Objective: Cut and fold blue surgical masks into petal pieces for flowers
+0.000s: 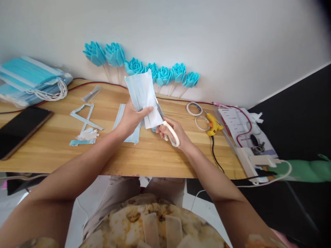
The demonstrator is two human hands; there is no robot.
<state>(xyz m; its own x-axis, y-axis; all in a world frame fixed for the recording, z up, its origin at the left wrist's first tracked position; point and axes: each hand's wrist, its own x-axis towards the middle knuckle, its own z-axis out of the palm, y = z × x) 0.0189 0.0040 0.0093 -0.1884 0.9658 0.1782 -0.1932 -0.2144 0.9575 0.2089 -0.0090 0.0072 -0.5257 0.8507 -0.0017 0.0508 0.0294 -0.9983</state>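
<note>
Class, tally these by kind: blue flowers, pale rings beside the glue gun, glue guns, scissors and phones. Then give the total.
Blue flowers: 7
Pale rings beside the glue gun: 2
Glue guns: 1
Scissors, in the right hand: 1
Phones: 1
Total: 12

Wooden table [160,162] against pale wall [227,38], black surface [307,106] rightward, whitish floor [207,210] below

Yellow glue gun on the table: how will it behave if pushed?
The yellow glue gun looks hard-bodied, so probably stiff. Its trailing black cord may drag or tug it. Rolling seems unlikely, given its pistol shape.
</note>
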